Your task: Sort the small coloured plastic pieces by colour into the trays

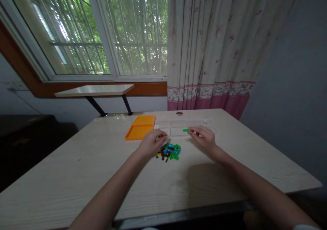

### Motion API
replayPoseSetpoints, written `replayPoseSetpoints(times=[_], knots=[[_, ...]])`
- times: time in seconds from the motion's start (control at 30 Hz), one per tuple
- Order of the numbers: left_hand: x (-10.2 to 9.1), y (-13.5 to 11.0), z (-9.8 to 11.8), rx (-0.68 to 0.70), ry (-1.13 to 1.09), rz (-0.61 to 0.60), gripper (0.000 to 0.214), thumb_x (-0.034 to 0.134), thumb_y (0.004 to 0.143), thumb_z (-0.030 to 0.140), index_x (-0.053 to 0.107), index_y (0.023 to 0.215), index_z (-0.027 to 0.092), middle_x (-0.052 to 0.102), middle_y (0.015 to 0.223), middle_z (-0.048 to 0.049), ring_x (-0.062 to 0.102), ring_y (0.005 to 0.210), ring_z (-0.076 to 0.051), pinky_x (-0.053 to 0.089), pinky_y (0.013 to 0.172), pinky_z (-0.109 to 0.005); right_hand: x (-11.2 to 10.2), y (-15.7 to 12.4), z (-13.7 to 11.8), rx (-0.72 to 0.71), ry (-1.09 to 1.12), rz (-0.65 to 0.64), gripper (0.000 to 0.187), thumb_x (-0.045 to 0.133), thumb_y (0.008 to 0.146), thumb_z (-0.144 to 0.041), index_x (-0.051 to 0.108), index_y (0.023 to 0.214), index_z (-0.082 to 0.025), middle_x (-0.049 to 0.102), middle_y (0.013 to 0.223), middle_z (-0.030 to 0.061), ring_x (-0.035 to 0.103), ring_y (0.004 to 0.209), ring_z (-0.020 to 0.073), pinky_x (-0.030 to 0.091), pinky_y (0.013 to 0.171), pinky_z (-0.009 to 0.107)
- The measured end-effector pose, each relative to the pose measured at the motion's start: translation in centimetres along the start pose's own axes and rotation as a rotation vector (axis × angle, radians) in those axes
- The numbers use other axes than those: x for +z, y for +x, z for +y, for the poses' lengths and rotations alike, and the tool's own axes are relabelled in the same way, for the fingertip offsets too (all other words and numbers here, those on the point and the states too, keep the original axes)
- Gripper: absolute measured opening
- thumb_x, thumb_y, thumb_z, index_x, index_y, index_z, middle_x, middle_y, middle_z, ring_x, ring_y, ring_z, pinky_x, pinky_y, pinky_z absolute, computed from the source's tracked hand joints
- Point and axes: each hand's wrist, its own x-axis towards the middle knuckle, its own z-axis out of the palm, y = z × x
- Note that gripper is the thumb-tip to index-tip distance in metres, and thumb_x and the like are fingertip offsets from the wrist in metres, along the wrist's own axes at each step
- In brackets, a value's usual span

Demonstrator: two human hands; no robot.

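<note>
My right hand point(204, 137) is pinching one end of a thin green toy brick point(186, 130) and holds it over the clear plastic tray point(176, 134). My left hand point(152, 141) is just left of the tray, beside the small pile. Its thumb and fingertips come together in a pinch; whatever is between them, if anything, is too small to make out. In front of the tray lies a heap of small toy bricks point(170, 151) in green, blue, dark brown and a little yellow. Part of the tray's right end is hidden behind my right hand.
An orange open box point(140, 127) with two sections lies behind my left hand. A small brown round thing point(179, 113) is at the table's point(102, 175) far edge. At the back left stands a raised shelf point(97, 90) on black legs, below the window.
</note>
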Motion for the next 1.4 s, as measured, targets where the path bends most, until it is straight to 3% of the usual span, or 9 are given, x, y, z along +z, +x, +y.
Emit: replayPoseSetpoints(times=[0.2, 0.47, 0.57, 0.73, 0.83, 1.07, 1.4], knots=[[0.3, -0.3, -1.8, -0.098, 0.135, -0.270, 0.020, 0.045, 0.078, 0.025, 0.064, 0.077, 0.018, 0.062, 0.076, -0.0041, 0.055, 0.068, -0.014, 0.040, 0.060, -0.022, -0.9, 0.2, 1.2, 0.029, -0.073, 0.009, 0.016, 0.055, 0.081, -0.031, 0.066, 0.086, -0.022, 0.068, 0.074, 0.0033, 0.057, 0.057, 0.0124, 0.046, 0.059, 0.025], [-0.1, -0.2, -1.7, -0.087, 0.143, -0.346, 0.021, 0.044, 0.077, 0.023, 0.064, 0.077, 0.017, 0.063, 0.075, -0.0046, 0.055, 0.066, -0.014, 0.037, 0.057, -0.021, -0.4, -0.3, 1.6, 0.044, -0.052, -0.054, 0.019, 0.053, 0.082, -0.033, 0.066, 0.086, -0.020, 0.065, 0.066, 0.0019, 0.052, 0.051, 0.0103, 0.043, 0.058, 0.024], [-0.2, -0.2, -1.8, -0.085, 0.126, -0.389, 0.020, 0.046, 0.076, 0.025, 0.064, 0.077, 0.017, 0.062, 0.072, -0.0035, 0.054, 0.063, -0.013, 0.036, 0.056, -0.020, 0.2, -0.6, 2.1, 0.144, -0.081, -0.108, 0.024, 0.050, 0.083, -0.038, 0.066, 0.088, -0.020, 0.064, 0.066, 0.0017, 0.052, 0.054, 0.0110, 0.041, 0.060, 0.024], [-0.2, -0.1, -1.8, -0.094, 0.111, -0.439, 0.022, 0.048, 0.077, 0.032, 0.065, 0.078, 0.018, 0.063, 0.071, -0.0032, 0.054, 0.062, -0.013, 0.037, 0.056, -0.020, 1.9, -0.8, 3.3, 0.459, -0.206, -0.224, 0.026, 0.049, 0.080, -0.041, 0.065, 0.088, -0.022, 0.061, 0.058, -0.0013, 0.055, 0.054, 0.0129, 0.036, 0.052, 0.022], [-0.2, -0.1, -1.8, -0.081, 0.110, -0.433, 0.024, 0.048, 0.077, 0.033, 0.066, 0.079, 0.018, 0.062, 0.071, -0.0036, 0.055, 0.062, -0.013, 0.038, 0.056, -0.021, 2.8, -1.1, 3.8, 0.542, -0.225, -0.329, 0.023, 0.051, 0.079, -0.039, 0.066, 0.085, -0.023, 0.062, 0.059, -0.0017, 0.056, 0.056, 0.0138, 0.035, 0.051, 0.022], [0.0, -0.2, -2.0, -0.062, 0.139, -0.427, 0.023, 0.049, 0.077, 0.034, 0.066, 0.079, 0.018, 0.062, 0.071, -0.0039, 0.055, 0.063, -0.013, 0.039, 0.057, -0.021, 3.1, -1.2, 3.5, 0.489, -0.264, -0.384, 0.026, 0.050, 0.080, -0.039, 0.064, 0.098, -0.025, 0.065, 0.065, 0.0002, 0.058, 0.062, 0.0154, 0.035, 0.054, 0.023], [0.2, -0.4, -1.9, -0.030, 0.105, -0.423, 0.018, 0.048, 0.077, 0.026, 0.063, 0.074, 0.016, 0.061, 0.070, -0.0031, 0.054, 0.063, -0.012, 0.039, 0.059, -0.021, 1.8, -1.3, 0.9, 0.424, -0.102, -0.482, 0.025, 0.044, 0.083, -0.034, 0.065, 0.090, -0.022, 0.063, 0.062, -0.0005, 0.055, 0.053, 0.0122, 0.034, 0.052, 0.021]])
